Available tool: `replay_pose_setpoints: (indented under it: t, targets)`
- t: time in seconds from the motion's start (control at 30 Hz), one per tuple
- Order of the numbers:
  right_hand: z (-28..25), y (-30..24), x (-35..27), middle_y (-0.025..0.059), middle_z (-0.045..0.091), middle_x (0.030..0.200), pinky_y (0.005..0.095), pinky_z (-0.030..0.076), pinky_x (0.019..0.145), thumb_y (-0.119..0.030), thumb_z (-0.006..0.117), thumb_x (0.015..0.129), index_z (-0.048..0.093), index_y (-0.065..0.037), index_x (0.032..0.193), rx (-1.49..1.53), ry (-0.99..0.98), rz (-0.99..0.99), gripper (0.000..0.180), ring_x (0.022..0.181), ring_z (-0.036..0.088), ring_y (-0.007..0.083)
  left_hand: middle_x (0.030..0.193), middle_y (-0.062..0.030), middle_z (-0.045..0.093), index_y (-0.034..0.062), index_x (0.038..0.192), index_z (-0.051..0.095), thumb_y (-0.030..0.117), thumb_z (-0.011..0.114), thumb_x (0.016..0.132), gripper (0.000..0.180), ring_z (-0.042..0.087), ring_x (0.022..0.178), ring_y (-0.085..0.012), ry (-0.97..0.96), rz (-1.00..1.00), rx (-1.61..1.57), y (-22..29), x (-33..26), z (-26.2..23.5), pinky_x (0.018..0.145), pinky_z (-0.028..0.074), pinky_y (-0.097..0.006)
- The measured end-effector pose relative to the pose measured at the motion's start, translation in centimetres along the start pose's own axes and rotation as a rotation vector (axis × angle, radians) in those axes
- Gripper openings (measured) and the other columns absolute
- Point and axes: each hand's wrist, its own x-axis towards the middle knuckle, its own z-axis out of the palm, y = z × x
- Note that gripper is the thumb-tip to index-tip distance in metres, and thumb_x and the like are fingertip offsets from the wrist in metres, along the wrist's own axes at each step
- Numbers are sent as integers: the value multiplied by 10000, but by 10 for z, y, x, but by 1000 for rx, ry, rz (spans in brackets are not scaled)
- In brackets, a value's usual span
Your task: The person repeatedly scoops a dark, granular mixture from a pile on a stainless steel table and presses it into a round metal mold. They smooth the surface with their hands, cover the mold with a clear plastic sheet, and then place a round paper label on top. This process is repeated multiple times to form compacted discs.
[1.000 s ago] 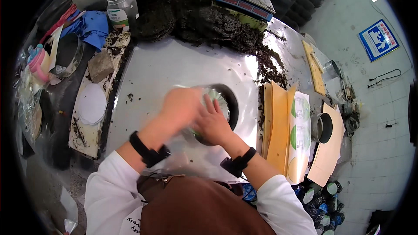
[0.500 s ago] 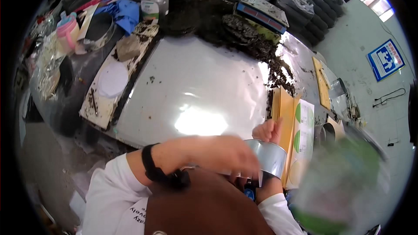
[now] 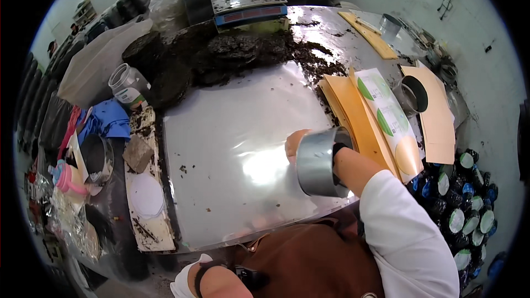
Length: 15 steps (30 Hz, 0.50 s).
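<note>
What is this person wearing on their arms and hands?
Both hands are bare, no gloves. The right hand has a black band at its wrist and a white long sleeve behind it. The left arm, low in view, shows a black wrist strap and a white sleeve edge.

Bright overhead light, glare on steel table (image 3: 243,154), fisheye-bent dark rim.

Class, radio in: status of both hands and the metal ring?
Right hand grips metal ring over steel table. Left hand hidden; only wrist shows, low. Dark crumbly heap behind, apart.
</note>
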Motion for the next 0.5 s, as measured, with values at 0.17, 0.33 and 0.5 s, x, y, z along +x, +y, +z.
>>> replay_pose_setpoints:
  t: [0.17, 0.33, 0.5]
  targets:
    - [-3, -2, -65, 124, 687, 981, 410, 491, 792, -388, 521, 911, 694, -98, 992, 246, 2, -115, 346, 936, 634, 322, 1022, -53, 626, 9, 988, 658, -79, 671, 742, 262, 583, 1004, -158, 143, 250, 676, 35, 6, -19, 776, 572, -261]
    - [19, -30, -110, 129, 678, 935, 442, 480, 778, -571, 422, 941, 690, -117, 982, 428, 178, -133, 528, 905, 622, 346, 958, -32, 628, 27, 940, 661, -83, 682, 722, 245, 595, 946, -146, -22, 60, 359, 30, 2, -31, 704, 547, -234]
    - [42, -47, -127, 111, 644, 693, 448, 480, 616, -563, 452, 924, 677, -113, 743, 299, 391, -118, 535, 686, 619, 344, 894, -3, 602, 38, 930, 658, -89, 674, 731, 236, 596, 851, -149, 139, 489, 317, 3, 7, -24, 669, 534, -240]
